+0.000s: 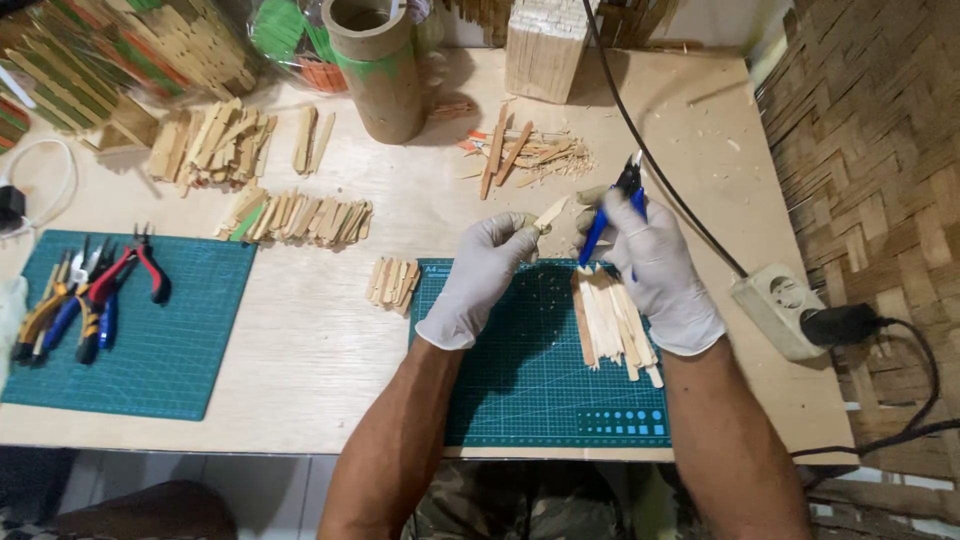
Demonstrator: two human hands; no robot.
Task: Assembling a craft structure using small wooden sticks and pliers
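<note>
Nearest the viewer, a green cutting mat (pixel 540 380) is laid on the pale wooden counter (pixel 310 340), and a loose bundle of flat wooden sticks (pixel 612 320) is spread on its right part. Above the mat's far edge the two gloved hands are held close together. The left hand (pixel 480 275) is closed, its fingers clenched on a short wooden stick (pixel 551 212) that is pinched at one end and tilted up toward the right. The right hand (pixel 655 265) is wrapped around the blue handles of a small pair of cutters (pixel 615 210), whose dark tip is raised just beside the free end of the stick; whether tip and stick are touching cannot be told.

Just left of the mat a small pile of short stick pieces (pixel 393 282) is seen. Further left a second cutting mat (pixel 180 330) carries several pliers with red, blue and yellow handles (pixel 85 295). At the right counter edge a white power socket (pixel 785 310) with a black plug is set.

Further back, rows of cut sticks (pixel 300 218) and a heap of offcuts and shavings (pixel 525 150) are scattered. At the far edge a bamboo tube (pixel 380 70) and a block of stacked sticks (pixel 545 45) are placed upright.
</note>
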